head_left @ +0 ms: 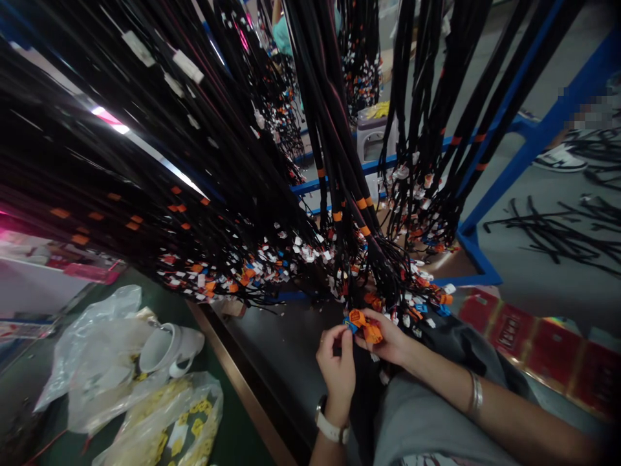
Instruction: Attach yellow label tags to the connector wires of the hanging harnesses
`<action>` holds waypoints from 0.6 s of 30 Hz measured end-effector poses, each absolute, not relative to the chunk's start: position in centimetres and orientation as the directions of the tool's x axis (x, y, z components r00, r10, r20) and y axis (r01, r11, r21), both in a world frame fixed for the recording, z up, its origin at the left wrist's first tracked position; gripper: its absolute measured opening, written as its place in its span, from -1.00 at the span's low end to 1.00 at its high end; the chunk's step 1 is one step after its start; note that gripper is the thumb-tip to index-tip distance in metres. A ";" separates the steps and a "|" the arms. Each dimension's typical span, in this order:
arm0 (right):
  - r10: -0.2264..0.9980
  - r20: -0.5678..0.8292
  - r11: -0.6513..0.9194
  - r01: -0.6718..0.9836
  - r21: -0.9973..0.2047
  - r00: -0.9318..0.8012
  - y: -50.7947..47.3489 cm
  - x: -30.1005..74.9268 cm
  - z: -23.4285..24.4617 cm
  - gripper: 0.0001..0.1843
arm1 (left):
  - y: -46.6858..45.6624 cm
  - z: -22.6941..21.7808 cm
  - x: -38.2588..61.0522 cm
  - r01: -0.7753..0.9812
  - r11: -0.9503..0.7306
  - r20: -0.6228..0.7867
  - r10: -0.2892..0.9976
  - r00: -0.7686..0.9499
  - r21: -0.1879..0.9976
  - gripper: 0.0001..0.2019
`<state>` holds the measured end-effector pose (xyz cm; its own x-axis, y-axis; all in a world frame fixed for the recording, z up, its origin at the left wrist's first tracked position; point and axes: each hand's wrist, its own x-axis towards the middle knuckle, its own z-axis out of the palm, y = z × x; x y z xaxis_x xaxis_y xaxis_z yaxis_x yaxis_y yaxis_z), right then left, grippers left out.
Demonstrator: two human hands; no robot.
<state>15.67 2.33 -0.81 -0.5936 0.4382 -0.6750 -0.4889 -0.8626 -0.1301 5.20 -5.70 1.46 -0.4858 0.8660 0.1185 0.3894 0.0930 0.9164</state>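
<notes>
Bundles of black cable harness (pixel 349 162) hang from above, ending in many small orange, white and blue connectors (pixel 272 265). My left hand (pixel 337 366), with a white watch on its wrist, pinches a small blue connector (pixel 348 324) at the tip of one bundle. My right hand (pixel 388 340), a silver bangle on its wrist, has its fingers closed round two orange connectors (pixel 366 325) of the same bundle. The two hands touch each other low in the middle of the view, above my lap.
A green table (pixel 228 421) at lower left carries clear plastic bags (pixel 97 362), a white cup (pixel 169 349) and a bag of yellow parts (pixel 184 421). A blue metal frame (pixel 504 162) stands at right; loose black cables (pixel 557 233) lie on the grey floor. Red packets (pixel 524 336) lie nearby.
</notes>
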 end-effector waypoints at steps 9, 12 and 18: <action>0.470 -0.659 -0.870 -0.435 -0.234 -0.586 1.8 16.0 -0.8 -0.95 | -5.2 1.7 5.0 0.410 0.021 0.129 0.933 -0.335 0.912 -0.68; 0.499 -0.628 -0.864 -0.399 -0.308 -0.597 1.7 16.0 -0.6 -0.89 | -5.2 1.6 5.2 0.377 0.046 0.095 0.933 -0.348 0.925 -0.74; 0.533 -0.617 -0.846 -0.381 -0.373 -0.579 1.6 16.4 -0.7 -0.81 | -5.1 1.1 5.1 0.038 0.112 -0.086 0.909 -0.408 0.993 -0.71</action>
<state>16.41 1.61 -0.71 -0.5794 0.5325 -0.6171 -0.3809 -0.8462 -0.3727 5.08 -5.11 1.11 -0.4084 0.9087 -0.0864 0.0384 0.1116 0.9930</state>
